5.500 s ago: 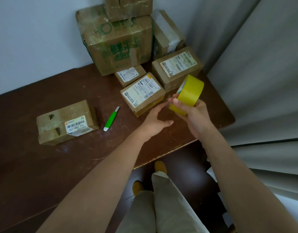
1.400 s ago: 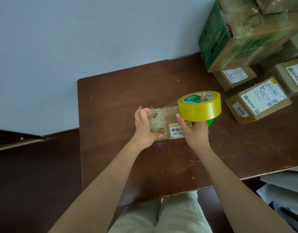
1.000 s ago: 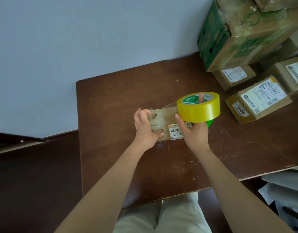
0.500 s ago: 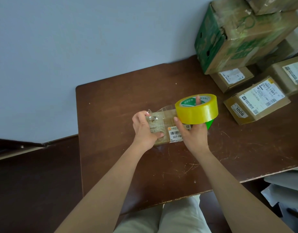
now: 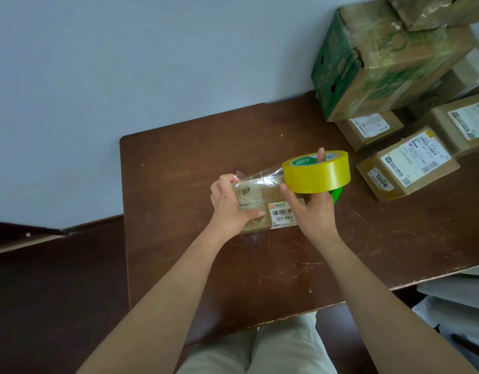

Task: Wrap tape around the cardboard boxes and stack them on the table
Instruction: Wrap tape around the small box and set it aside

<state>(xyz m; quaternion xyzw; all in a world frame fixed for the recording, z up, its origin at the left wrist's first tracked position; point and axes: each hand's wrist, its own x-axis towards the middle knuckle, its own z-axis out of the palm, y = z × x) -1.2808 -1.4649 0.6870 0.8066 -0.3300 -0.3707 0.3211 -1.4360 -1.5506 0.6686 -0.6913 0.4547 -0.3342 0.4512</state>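
Taping a small labelled parcel

Left hand (image 5: 230, 203) grips the cardboard box (image 5: 262, 203) and clear tape end; right hand (image 5: 311, 209) holds the yellow tape roll (image 5: 316, 172), hiding a green object (image 5: 336, 194).

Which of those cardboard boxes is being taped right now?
The small box labelled 507-P802, gripped by the left hand; the other boxes sit untouched at the table's right.

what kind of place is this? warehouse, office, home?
Probably a home or small office corner used for parcel packing, not a warehouse: a scratched brown table against a plain wall, a pile of used shipping-labelled cardboard boxes, and a curtain at the right edge.
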